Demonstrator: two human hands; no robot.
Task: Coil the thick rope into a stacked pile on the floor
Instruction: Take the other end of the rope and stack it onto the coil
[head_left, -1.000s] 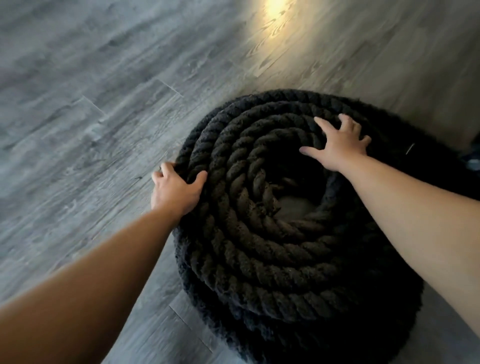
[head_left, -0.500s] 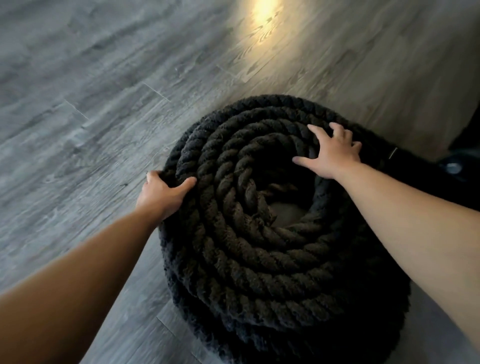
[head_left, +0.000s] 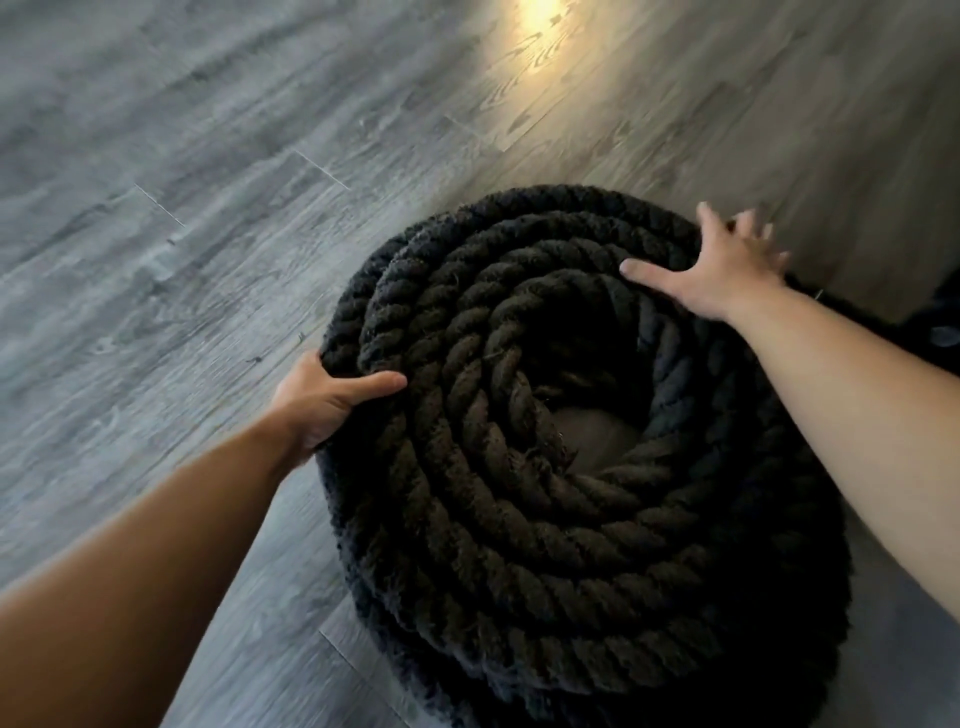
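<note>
Rope (head_left: 519, 545): coiled on floor (head_left: 156, 234).
My left hand (head_left: 324, 402): grips outer coil.
My right hand (head_left: 727, 275): fingers spread open, at far rim.

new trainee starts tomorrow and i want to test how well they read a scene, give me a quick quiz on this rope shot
1. True or false: the left hand grips the outer edge of the rope coil, thumb on top.
2. The right hand is: A) holding a loose rope end in the air; B) spread open at the coil's far rim; C) reaching down into the centre hole.
3. Fill in: the coil sits on a grey wood-grain ____.

Key: 1 true; 2 B; 3 floor.
</note>
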